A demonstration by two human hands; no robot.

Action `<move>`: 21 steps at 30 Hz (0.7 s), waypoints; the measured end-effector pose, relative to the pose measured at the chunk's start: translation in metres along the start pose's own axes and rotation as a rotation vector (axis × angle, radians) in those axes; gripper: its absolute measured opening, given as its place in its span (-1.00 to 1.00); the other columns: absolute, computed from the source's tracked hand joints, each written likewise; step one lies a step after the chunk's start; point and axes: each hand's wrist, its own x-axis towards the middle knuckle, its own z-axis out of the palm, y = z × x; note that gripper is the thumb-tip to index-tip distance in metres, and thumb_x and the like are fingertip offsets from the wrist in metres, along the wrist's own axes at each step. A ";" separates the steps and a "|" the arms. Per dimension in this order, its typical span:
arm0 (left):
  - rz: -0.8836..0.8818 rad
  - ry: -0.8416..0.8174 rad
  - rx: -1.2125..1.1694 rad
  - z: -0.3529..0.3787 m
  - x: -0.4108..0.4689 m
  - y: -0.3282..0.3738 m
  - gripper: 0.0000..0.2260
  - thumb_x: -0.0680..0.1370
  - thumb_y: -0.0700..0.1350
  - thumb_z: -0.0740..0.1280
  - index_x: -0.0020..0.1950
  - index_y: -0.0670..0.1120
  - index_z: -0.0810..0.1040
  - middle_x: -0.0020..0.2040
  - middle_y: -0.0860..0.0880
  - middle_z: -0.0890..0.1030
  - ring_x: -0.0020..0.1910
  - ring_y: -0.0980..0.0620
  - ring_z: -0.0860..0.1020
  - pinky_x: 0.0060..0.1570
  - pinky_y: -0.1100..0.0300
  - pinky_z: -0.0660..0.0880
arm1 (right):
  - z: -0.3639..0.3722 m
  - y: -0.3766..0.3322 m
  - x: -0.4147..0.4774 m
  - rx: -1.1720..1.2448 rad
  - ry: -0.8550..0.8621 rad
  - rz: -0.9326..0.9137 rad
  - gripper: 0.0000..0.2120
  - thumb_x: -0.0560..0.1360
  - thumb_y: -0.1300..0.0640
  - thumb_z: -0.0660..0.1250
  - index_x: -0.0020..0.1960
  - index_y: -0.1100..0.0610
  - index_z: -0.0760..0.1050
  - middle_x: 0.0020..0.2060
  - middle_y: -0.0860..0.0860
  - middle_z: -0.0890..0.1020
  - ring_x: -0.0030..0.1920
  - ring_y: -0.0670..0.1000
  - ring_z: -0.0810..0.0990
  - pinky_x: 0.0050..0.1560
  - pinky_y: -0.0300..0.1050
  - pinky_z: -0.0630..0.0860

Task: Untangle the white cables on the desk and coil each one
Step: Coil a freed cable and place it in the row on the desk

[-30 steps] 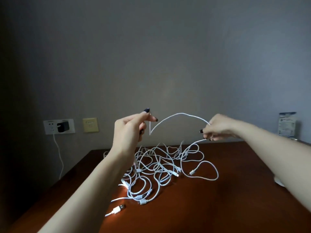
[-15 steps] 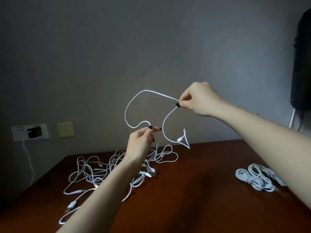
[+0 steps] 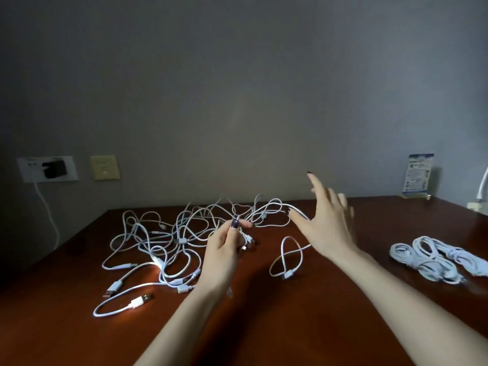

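Note:
A tangle of white cables (image 3: 169, 241) lies on the dark brown desk (image 3: 303, 320), left of centre. My left hand (image 3: 224, 249) is raised over the tangle's right side and pinches one white cable (image 3: 274, 207) between thumb and forefinger. That cable arcs to the right across my right hand (image 3: 327, 225), which is spread with fingers straight; the strand passes over its thumb side. The rest of the cable drops into a loose loop (image 3: 287, 260) on the desk below the right hand. Coiled white cables (image 3: 433, 257) lie together at the right.
A wall socket with a black plug (image 3: 52, 169) and a hanging white lead sits on the left wall, beside a yellow plate (image 3: 104, 167). A small printed card stand (image 3: 418, 178) is at the desk's far right corner. A white object (image 3: 483, 191) shows at the right edge.
Both hands have come down from high above the desk. My right hand has let go its pinch and spread its fingers. The cable's free end now lies looped on the desk.

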 end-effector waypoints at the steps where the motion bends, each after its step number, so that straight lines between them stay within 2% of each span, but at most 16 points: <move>1: 0.024 -0.013 0.031 -0.002 -0.001 -0.005 -0.71 0.67 -0.16 0.06 -0.05 -0.13 0.56 -0.48 0.11 0.26 -0.52 0.21 0.23 -0.50 0.39 0.20 | 0.005 -0.005 -0.003 0.030 0.050 -0.059 -0.33 0.47 -0.07 0.35 0.50 -0.04 0.16 0.30 -0.02 0.44 0.28 0.09 0.33 0.27 0.02 0.25; 3: 0.055 -0.071 0.070 -0.005 -0.004 -0.009 -0.70 0.67 -0.17 0.04 -0.07 -0.13 0.55 -0.47 0.09 0.27 -0.51 0.20 0.22 -0.48 0.39 0.19 | 0.015 -0.014 -0.009 0.155 0.076 -0.236 -0.39 0.49 0.00 0.32 0.48 0.03 0.21 0.34 0.01 0.42 0.30 0.04 0.30 0.30 -0.07 0.21; 6: 0.077 -0.181 0.005 -0.006 -0.005 -0.006 -0.69 0.67 -0.18 0.02 -0.14 -0.11 0.50 -0.49 0.06 0.30 -0.52 0.18 0.22 -0.49 0.35 0.18 | 0.031 -0.025 -0.019 0.329 -0.107 -0.402 -0.50 0.49 0.08 0.23 0.42 0.08 0.33 0.32 -0.03 0.45 0.33 -0.11 0.31 0.36 -0.18 0.21; 9: 0.046 -0.211 -0.161 -0.010 -0.001 -0.004 -0.70 0.66 -0.15 0.04 -0.13 -0.14 0.51 -0.52 0.05 0.33 -0.52 0.13 0.26 -0.52 0.34 0.18 | 0.039 -0.030 -0.031 0.405 -0.364 -0.385 -0.51 0.55 0.10 0.25 0.46 0.00 0.27 0.36 -0.12 0.40 0.37 -0.15 0.30 0.34 -0.25 0.25; 11: 0.012 -0.228 -0.252 -0.014 0.001 -0.006 -0.71 0.65 -0.12 0.07 -0.16 -0.17 0.48 -0.53 0.04 0.33 -0.54 0.11 0.26 -0.50 0.27 0.12 | 0.043 -0.027 -0.037 0.354 -0.441 -0.380 -0.50 0.56 0.06 0.28 0.47 -0.04 0.25 0.38 -0.13 0.40 0.36 -0.14 0.33 0.31 -0.25 0.27; 12: -0.015 -0.232 -0.308 -0.015 0.002 -0.007 -0.73 0.64 -0.12 0.07 -0.16 -0.17 0.46 -0.54 0.05 0.32 -0.56 0.13 0.25 -0.49 0.24 0.11 | 0.044 -0.025 -0.039 0.332 -0.458 -0.373 -0.53 0.56 0.04 0.26 0.45 -0.05 0.27 0.35 -0.11 0.44 0.29 -0.16 0.41 0.27 -0.23 0.30; 14: -0.080 -0.222 -0.441 -0.017 0.004 -0.008 -0.79 0.61 -0.14 0.08 -0.12 -0.16 0.46 -0.55 0.07 0.29 -0.59 0.16 0.22 -0.51 0.27 0.11 | 0.045 -0.021 -0.044 0.320 -0.519 -0.345 -0.63 0.58 0.03 0.24 0.37 -0.07 0.35 0.19 -0.09 0.57 -0.02 -0.26 0.51 0.05 -0.24 0.39; 15: -0.106 -0.217 -0.496 -0.018 0.005 -0.007 -0.80 0.60 -0.15 0.08 -0.10 -0.14 0.46 -0.55 0.08 0.27 -0.60 0.17 0.20 -0.53 0.30 0.10 | 0.045 -0.020 -0.047 0.347 -0.571 -0.318 -0.67 0.58 0.06 0.24 0.33 -0.07 0.37 0.13 -0.10 0.61 -0.06 -0.27 0.53 0.01 -0.25 0.41; 18: -0.159 -0.212 -0.594 -0.021 0.006 -0.007 -0.74 0.64 -0.17 -0.01 -0.09 -0.11 0.44 -0.56 0.11 0.25 -0.60 0.19 0.17 -0.56 0.35 0.11 | 0.046 -0.017 -0.056 0.450 -0.698 -0.260 -0.77 0.57 0.12 0.25 0.22 -0.02 0.44 0.10 -0.13 0.61 0.12 -0.17 0.54 0.16 -0.20 0.43; 21: -0.182 -0.186 -0.602 -0.024 0.002 -0.008 -0.74 0.65 -0.14 0.00 -0.09 -0.08 0.45 -0.55 0.09 0.24 -0.58 0.19 0.16 -0.57 0.36 0.14 | 0.041 -0.023 -0.061 0.449 -0.676 -0.294 -0.89 0.59 0.15 0.21 0.01 0.10 0.51 -0.12 -0.08 0.63 -0.07 -0.13 0.56 -0.04 -0.25 0.43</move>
